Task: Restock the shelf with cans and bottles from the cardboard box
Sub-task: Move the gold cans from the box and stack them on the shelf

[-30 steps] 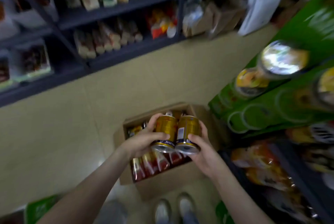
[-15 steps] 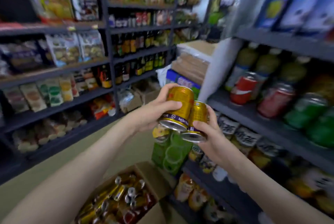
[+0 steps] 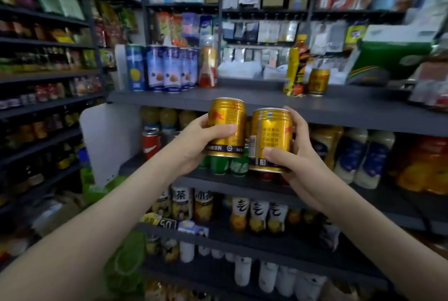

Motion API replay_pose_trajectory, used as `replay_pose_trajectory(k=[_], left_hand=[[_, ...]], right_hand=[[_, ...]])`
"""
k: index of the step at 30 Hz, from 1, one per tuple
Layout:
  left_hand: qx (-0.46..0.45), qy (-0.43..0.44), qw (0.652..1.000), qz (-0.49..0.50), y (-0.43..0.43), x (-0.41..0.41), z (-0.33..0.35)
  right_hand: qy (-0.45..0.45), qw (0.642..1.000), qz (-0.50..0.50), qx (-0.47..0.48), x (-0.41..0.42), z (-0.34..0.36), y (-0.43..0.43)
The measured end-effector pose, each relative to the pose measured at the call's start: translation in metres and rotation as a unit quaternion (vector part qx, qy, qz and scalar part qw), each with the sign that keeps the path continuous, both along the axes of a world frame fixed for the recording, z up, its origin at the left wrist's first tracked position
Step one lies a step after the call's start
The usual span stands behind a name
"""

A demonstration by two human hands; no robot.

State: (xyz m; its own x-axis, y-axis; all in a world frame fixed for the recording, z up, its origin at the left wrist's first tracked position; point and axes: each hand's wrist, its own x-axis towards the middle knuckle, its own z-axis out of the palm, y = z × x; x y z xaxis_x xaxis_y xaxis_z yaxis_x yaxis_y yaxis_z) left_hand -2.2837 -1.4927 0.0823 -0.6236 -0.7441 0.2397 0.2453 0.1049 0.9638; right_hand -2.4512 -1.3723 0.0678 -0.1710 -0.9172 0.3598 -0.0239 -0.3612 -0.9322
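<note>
- Since half a second earlier, my view had swung from the aisle to face the drinks rack. The cardboard box had dropped out of sight, and both cans had come up from chest height to just under the top shelf's (image 3: 242, 103) front lip.
- My left hand (image 3: 194, 141) gripped the left can (image 3: 226, 127) around its lower half. Its fingers (image 3: 219, 131) were curled round the body, with the thumb lying across the label.
- My right hand (image 3: 299, 163) held the right can (image 3: 270, 139) the same way, thumb pressed near the base and the other fingers wrapped behind.
- Both cans stood upright, side by side and almost touching, the left one slightly higher. I judged that the low grip left the tops free, so each can could be slid onto the board without knuckles catching the edge.
- A lone gold can (image 3: 318, 82) of the same kind stood on the top shelf beside a dark bottle (image 3: 297, 70). That looked like the row these two belonged to.
- The stretch of board between the tall blue cans (image 3: 164, 70) and that bottle was bare, so there was room to set both down.
- Neither can had reached the shelf yet. The next move would call for a lift over the lip and a shift to the right.
- The risk I saw was the two cans knocking together, or nudging the bottle, as they went in.
</note>
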Motion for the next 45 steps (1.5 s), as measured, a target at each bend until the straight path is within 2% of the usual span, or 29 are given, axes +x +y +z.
replay_pose_trajectory(k=[5, 11, 18, 24, 32, 35, 38, 41, 45], left_hand=[[-0.064, 0.015, 0.998, -0.012, 0.021, -0.067, 0.045], [-0.108, 0.04, 0.993, -0.01, 0.011, -0.117, 0.089], [-0.181, -0.017, 0.983, 0.01, -0.055, -0.153, 0.104], [-0.161, -0.048, 0.985, 0.027, -0.106, -0.185, 0.111], [-0.159, -0.062, 0.984, 0.046, -0.144, -0.215, 0.11], [-0.164, -0.072, 0.983, 0.047, -0.147, -0.223, 0.109], [-0.165, -0.087, 0.981, 0.058, -0.147, -0.237, 0.11], [-0.161, -0.098, 0.98, 0.066, -0.146, -0.247, 0.112], [-0.167, -0.105, 0.977, 0.078, -0.142, -0.26, 0.11]], right_hand=[[0.01, 0.997, -0.08, -0.021, -0.059, 0.034, 0.035], [0.065, 0.985, -0.163, -0.01, -0.125, 0.058, 0.032], [0.117, 0.963, -0.243, 0.03, -0.214, 0.094, -0.034], [0.184, 0.938, -0.28, 0.091, -0.278, 0.108, -0.111], [0.287, 0.898, -0.273, 0.193, -0.348, 0.102, -0.168], [0.298, 0.892, -0.273, 0.202, -0.365, 0.104, -0.176], [0.345, 0.865, -0.306, 0.199, -0.379, 0.107, -0.187], [0.332, 0.882, -0.268, 0.201, -0.393, 0.11, -0.198], [0.354, 0.876, -0.223, 0.241, -0.41, 0.116, -0.209]])
